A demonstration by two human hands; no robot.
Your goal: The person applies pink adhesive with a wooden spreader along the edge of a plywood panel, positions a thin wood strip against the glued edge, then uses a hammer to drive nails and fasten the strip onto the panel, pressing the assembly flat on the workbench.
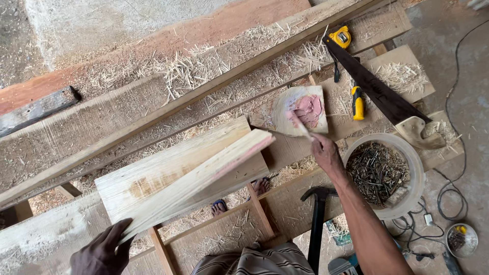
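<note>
From the head camera, the left hand (pixel 103 251) reached out low at the near edge of the view, its grip closed on the near end of a pale wooden board (pixel 196 174) that it held tilted on edge, the long narrow edge turned up. That edge looked smeared pink toward its far end. The board rested on a second pale plank (pixel 153 175) lying flat across the tabletop (pixel 76 127), a rough bench of long timbers strewn with shavings.

The right hand (pixel 326 154) stretched forward on a bare, extended arm, its grip closed on a thin stick (pixel 300 125) whose tip touched a blob of pink filler (pixel 309 109) on a scrap of board (pixel 300 109).

Just right of that hand stood a round pale bowl (pixel 415 168) full of dark nails. Beyond it lay a dark-bladed handsaw (pixel 379 91) with a pale handle, a yellow tape measure (pixel 340 36) and a yellow-handled tool (pixel 358 103). A black hammer (pixel 317 224) hung near the arm, and cables (pixel 453 198) trailed over the floor.
</note>
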